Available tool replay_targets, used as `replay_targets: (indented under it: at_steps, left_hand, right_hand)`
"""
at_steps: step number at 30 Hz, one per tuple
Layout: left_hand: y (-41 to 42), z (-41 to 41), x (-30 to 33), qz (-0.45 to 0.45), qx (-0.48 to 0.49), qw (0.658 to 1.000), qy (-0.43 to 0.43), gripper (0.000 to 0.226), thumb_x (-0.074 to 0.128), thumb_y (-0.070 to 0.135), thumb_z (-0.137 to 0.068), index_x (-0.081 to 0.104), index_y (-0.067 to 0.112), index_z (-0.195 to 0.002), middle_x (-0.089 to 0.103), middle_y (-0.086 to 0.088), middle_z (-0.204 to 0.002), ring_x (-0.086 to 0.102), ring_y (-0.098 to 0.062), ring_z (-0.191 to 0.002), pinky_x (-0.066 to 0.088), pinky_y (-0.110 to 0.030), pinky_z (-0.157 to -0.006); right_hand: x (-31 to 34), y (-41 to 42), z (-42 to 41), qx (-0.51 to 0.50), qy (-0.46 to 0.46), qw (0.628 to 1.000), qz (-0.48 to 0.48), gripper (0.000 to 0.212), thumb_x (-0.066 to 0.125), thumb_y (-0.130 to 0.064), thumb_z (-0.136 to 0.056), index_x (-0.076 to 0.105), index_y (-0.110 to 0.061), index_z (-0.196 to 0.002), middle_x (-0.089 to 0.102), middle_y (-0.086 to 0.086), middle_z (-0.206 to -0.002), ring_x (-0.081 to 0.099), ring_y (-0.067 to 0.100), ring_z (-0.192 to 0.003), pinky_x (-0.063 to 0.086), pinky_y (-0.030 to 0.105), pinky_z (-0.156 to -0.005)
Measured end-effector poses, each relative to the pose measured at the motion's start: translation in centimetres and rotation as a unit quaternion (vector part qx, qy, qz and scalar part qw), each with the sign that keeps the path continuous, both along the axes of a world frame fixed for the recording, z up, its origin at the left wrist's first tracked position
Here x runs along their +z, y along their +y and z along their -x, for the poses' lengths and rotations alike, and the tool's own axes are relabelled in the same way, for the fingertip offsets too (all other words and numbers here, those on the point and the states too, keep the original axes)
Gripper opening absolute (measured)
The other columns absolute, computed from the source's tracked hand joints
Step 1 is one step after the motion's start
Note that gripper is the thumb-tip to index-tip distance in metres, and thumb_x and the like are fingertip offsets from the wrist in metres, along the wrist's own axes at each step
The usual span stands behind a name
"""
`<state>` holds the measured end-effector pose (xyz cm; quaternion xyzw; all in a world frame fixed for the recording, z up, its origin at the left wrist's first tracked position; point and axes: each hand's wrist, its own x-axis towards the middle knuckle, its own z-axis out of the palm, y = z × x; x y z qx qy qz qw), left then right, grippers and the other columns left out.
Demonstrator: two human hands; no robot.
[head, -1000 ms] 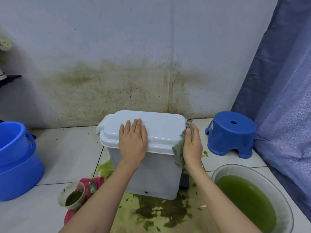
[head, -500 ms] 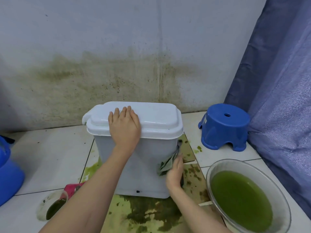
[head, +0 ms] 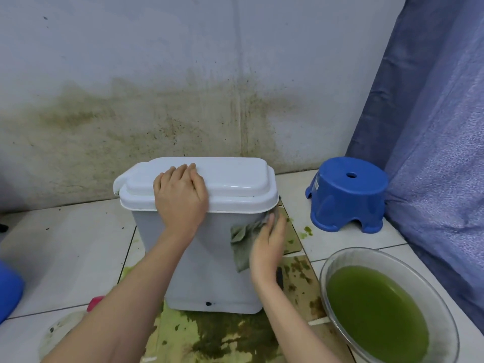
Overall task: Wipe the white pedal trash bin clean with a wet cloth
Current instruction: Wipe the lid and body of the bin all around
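Note:
The white pedal trash bin stands on the tiled floor with its lid closed. My left hand lies flat over the lid's front edge, fingers spread across the top, holding nothing. My right hand presses a green-stained wet cloth against the bin's right front corner, just below the lid rim. Part of the cloth hangs down past the palm. A dark pedal piece shows behind my right wrist.
A blue plastic stool sits right of the bin by a blue curtain. A basin of green water lies at the lower right. Green slime covers the floor before the bin. A blue bucket's edge shows at left.
My right hand with the cloth slid down the bin's right side from the lid edge, then came back up toward the rim. The left hand stayed on the lid.

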<state>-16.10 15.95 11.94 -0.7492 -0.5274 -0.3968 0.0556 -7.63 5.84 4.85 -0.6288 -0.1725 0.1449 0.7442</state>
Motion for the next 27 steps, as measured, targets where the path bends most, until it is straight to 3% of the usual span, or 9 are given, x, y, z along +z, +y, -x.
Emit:
replay_targets:
  at_steps: [3, 6, 9, 11, 15, 20, 22, 24, 27]
  left_hand:
    - [-0.4, 0.2, -0.2, -0.002, 0.001, 1.0, -0.001, 0.047, 0.029, 0.021, -0.093, 0.066, 0.005, -0.118, 0.068, -0.011, -0.116, 0.055, -0.03, -0.116, 0.027, -0.038, -0.106]
    - [-1.0, 0.7, -0.6, 0.004, 0.006, 1.0, -0.004, 0.056, 0.02, 0.028, -0.094, 0.063, 0.008, -0.124, 0.064, -0.01, -0.125, 0.049, -0.03, -0.126, 0.025, -0.039, -0.109]
    - [-1.8, 1.3, -1.0, 0.007, 0.007, 1.0, -0.008, 0.063, 0.013, 0.034, -0.093, 0.061, 0.01, -0.126, 0.061, -0.01, -0.129, 0.045, -0.03, -0.13, 0.023, -0.039, -0.11]
    - [-2.3, 1.5, -1.1, 0.006, 0.007, 1.0, -0.013, 0.062, 0.015, 0.032, -0.093, 0.062, 0.009, -0.126, 0.061, -0.011, -0.128, 0.046, -0.032, -0.129, 0.024, -0.04, -0.109]
    - [-3.1, 1.9, -1.1, 0.008, 0.014, 1.0, -0.017, 0.059, 0.018, 0.029, -0.094, 0.062, 0.005, -0.124, 0.063, -0.015, -0.125, 0.05, -0.034, -0.125, 0.027, -0.042, -0.108]
    - [-3.9, 3.1, -1.1, 0.004, -0.011, 1.0, 0.01, 0.058, 0.018, 0.03, -0.096, 0.06, 0.005, -0.127, 0.061, -0.015, -0.127, 0.05, -0.033, -0.125, 0.029, -0.043, -0.107]
    - [-4.5, 3.5, -1.4, -0.003, -0.009, 1.0, 0.006, 0.056, 0.02, 0.029, -0.096, 0.061, 0.006, -0.126, 0.061, -0.015, -0.127, 0.051, -0.033, -0.125, 0.031, -0.044, -0.107]
    - [-5.1, 3.8, -1.8, -0.008, -0.007, 1.0, 0.0, 0.054, 0.022, 0.028, -0.096, 0.062, 0.007, -0.125, 0.061, -0.015, -0.127, 0.051, -0.033, -0.125, 0.031, -0.044, -0.106]
    - [-5.5, 4.2, -2.0, -0.014, -0.007, 1.0, -0.004, 0.052, 0.023, 0.028, -0.097, 0.063, 0.007, -0.124, 0.062, -0.014, -0.127, 0.051, -0.032, -0.125, 0.032, -0.044, -0.106]
  right_hand:
    - [0.5, -1.6, -1.2, -0.111, 0.023, 0.994, 0.003, 0.013, 0.041, -0.02, -0.1, 0.054, -0.023, -0.1, 0.057, -0.014, -0.089, 0.057, 0.013, -0.092, 0.043, 0.012, -0.075]
    - [3.0, -2.5, -1.6, -0.153, -0.075, 0.985, -0.017, 0.022, 0.043, -0.022, -0.099, 0.058, -0.017, -0.114, 0.057, -0.018, -0.099, 0.053, 0.008, -0.099, 0.039, 0.005, -0.078]
    - [4.4, -2.8, -0.2, -0.075, -0.255, 0.963, 0.041, 0.023, 0.049, -0.019, -0.096, 0.062, -0.013, -0.114, 0.063, -0.006, -0.113, 0.05, 0.015, -0.111, 0.041, 0.029, -0.094]
    - [4.2, -3.3, 1.3, -0.073, -0.322, 0.94, 0.083, 0.019, 0.056, -0.015, -0.093, 0.066, -0.011, -0.108, 0.063, 0.001, -0.118, 0.048, 0.019, -0.114, 0.042, 0.04, -0.094]
    - [2.8, -3.4, 4.7, -0.091, -0.521, 0.833, 0.16, 0.023, 0.075, -0.012, -0.076, 0.072, -0.017, -0.098, 0.068, 0.001, -0.112, 0.044, 0.018, -0.111, 0.041, 0.041, -0.087]
    - [3.1, -4.0, 3.9, -0.079, -0.566, 0.8, 0.18, 0.032, 0.082, -0.015, -0.07, 0.072, -0.021, -0.1, 0.067, 0.0, -0.113, 0.044, 0.017, -0.109, 0.035, 0.038, -0.085]
    - [2.1, -5.3, 2.8, -0.094, -0.579, 0.794, 0.162, 0.028, 0.076, -0.015, -0.075, 0.072, -0.022, -0.102, 0.066, 0.004, -0.115, 0.044, 0.02, -0.113, 0.04, 0.045, -0.089]
    - [1.4, -6.1, 2.4, -0.1, -0.556, 0.815, 0.132, 0.021, 0.063, -0.019, -0.083, 0.073, -0.02, -0.102, 0.064, 0.01, -0.116, 0.043, 0.026, -0.119, 0.045, 0.055, -0.09]
    - [0.8, -6.3, 2.9, -0.077, -0.498, 0.859, 0.085, 0.02, 0.059, -0.016, -0.088, 0.072, -0.011, -0.102, 0.058, 0.014, -0.122, 0.041, 0.03, -0.124, 0.046, 0.053, -0.095]
